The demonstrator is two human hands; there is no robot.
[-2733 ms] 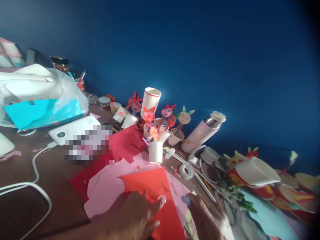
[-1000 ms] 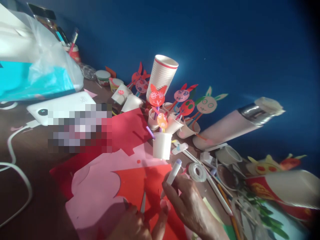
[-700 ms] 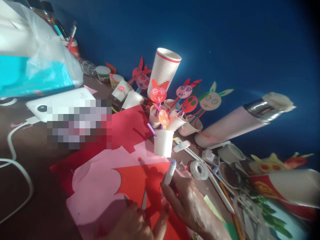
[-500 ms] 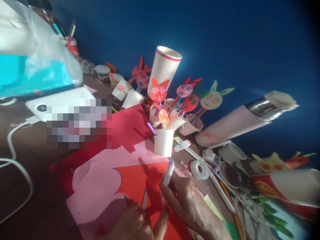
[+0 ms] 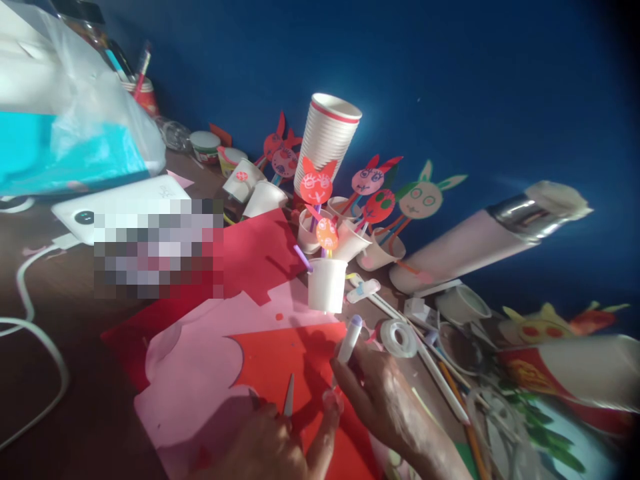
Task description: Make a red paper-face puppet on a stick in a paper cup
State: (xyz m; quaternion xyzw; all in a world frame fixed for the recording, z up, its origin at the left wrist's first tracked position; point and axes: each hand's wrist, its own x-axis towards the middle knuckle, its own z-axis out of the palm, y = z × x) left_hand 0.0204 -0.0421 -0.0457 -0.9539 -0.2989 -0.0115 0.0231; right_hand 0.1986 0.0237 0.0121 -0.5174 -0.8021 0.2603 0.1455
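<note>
In the lower middle, my right hand (image 5: pixel 383 393) is closed around a white marker (image 5: pixel 350 341) with a purple end, which slants up from the fingers. Just left of it, my left hand (image 5: pixel 280 447) lies low over the orange-red sheet (image 5: pixel 293 347). Its near fingertip is on a small pink piece (image 5: pixel 334 400); the rest of its grip is partly hidden. A pointed metal blade (image 5: pixel 289 393) sticks out beside the left fingers, its other end covered. Pink paper (image 5: pixel 195 360) with rounded cut edges lies under the sheet.
Beyond the hands stands a white paper cup (image 5: pixel 327 287), with several animal-faced stick figures in cups behind it. A cup stack (image 5: pixel 333 133) rises at the back. Tape (image 5: pixel 399 338), pencils and a lying flask (image 5: pixel 460 247) are right; a white power bank (image 5: pixel 123 207) is left.
My right hand has moved slightly right with the marker, which now leans more to the right. A gap has opened from my left fingertip, where the pink piece shows more clearly.
</note>
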